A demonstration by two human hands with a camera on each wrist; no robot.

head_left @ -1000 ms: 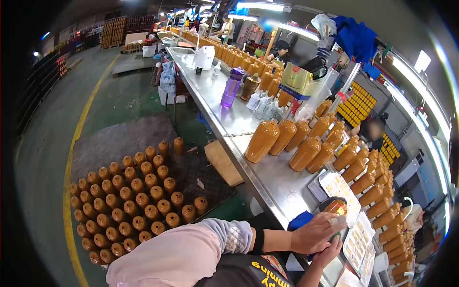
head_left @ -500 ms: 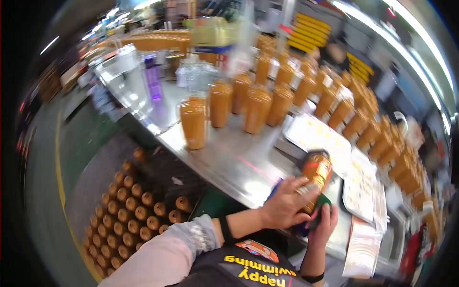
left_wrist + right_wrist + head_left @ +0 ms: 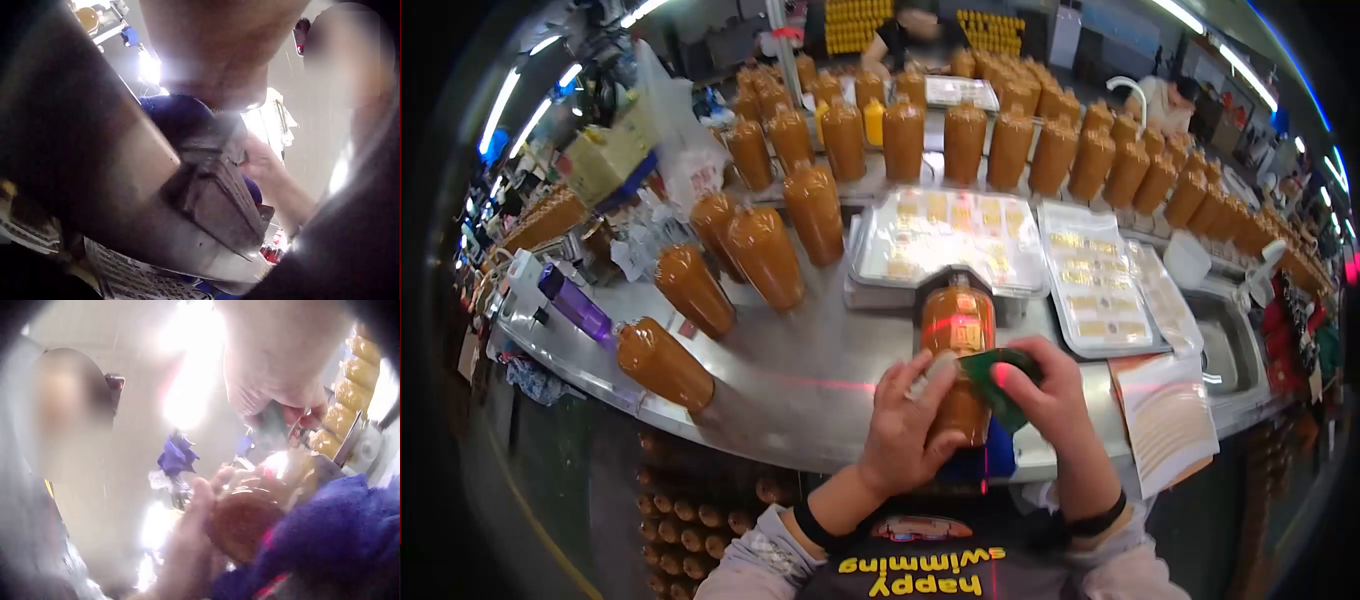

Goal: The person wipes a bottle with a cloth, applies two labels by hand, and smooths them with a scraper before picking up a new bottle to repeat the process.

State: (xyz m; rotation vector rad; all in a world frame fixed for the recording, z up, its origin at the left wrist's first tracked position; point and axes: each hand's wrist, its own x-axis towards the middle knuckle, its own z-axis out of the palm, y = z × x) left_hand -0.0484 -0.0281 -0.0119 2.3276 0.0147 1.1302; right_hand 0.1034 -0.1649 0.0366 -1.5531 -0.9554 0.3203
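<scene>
A glossy brown bottle [image 3: 958, 328] with a gold-and-red label lies in front of me in the head view, its neck toward a dark holder [image 3: 948, 277]. My left hand [image 3: 908, 422] grips the bottle's left side. With my right hand [image 3: 1052, 392] I hold a green pad [image 3: 998, 385] against the bottle, just below the label. Red light lines cross the bottle. A blue cloth [image 3: 1000, 455] lies under its near end. In the right wrist view the bottle's rounded base [image 3: 240, 528] shows between my left hand [image 3: 190, 540] and the blue cloth [image 3: 331, 531].
Trays of gold labels [image 3: 1095, 290] lie beyond and to the right, with paper sheets [image 3: 1168, 420] near a sink [image 3: 1225, 340]. Several brown bottles [image 3: 765, 255] stand at left; a long row [image 3: 1010, 150] lines the back. A purple bottle [image 3: 572, 300] stands far left. Another person [image 3: 915, 45] sits opposite.
The head view has swung from the left aisle to face the bench. My hands have spread to either side of the bottle, and the green pad has come into fuller view.
</scene>
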